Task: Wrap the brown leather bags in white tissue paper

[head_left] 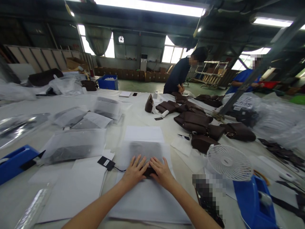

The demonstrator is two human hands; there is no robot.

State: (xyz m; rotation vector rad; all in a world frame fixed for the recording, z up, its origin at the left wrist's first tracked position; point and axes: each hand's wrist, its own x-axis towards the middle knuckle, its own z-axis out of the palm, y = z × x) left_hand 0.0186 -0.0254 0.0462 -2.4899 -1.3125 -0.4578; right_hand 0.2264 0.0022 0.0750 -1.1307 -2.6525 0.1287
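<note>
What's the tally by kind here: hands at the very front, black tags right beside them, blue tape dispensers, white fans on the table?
Left hand and right hand: 2
Black tag beside the left hand: 1
Left blue tape dispenser and right blue tape dispenser: 2
White fan: 1
Total: 6

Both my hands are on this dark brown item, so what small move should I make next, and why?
I'd probably draw the black tag in with your left hand while your right hand steadies the dark brown item: the tag lies out to the left on its cord, apart from the pale sheet that covers part of the item.
</note>
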